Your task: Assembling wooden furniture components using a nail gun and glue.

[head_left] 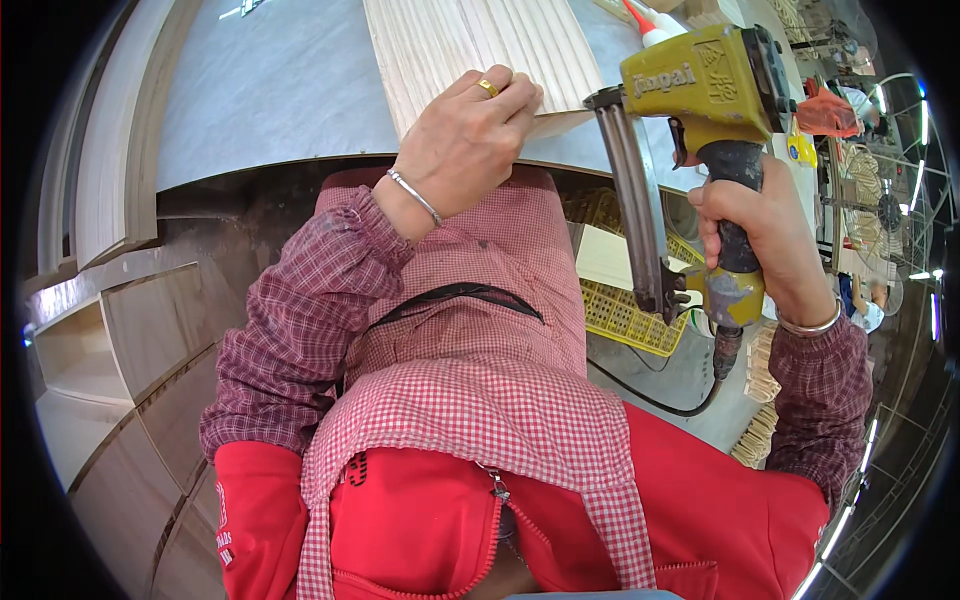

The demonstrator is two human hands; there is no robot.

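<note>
A pale wooden board (440, 50) with lengthwise grain stripes lies on the grey-blue worktable, its near end toward me. My left hand (465, 140) is closed over that near end, knuckles up; its fingertips are hidden. To the right, my right hand (765, 220) wraps round the black grip of a yellow nail gun (690, 75). The gun is raised beside the board, its nose near the board's right near corner. Its long metal magazine (630, 200) points down toward me. Whether the nose touches the wood, I cannot tell.
Tall wooden panels (125, 130) stand at the left, above wooden boxes (160, 340). A yellow plastic crate (625, 315) sits below the table edge. A dark air hose (690, 410) hangs from the gun. Behind it is a white bottle with a red tip (655, 25).
</note>
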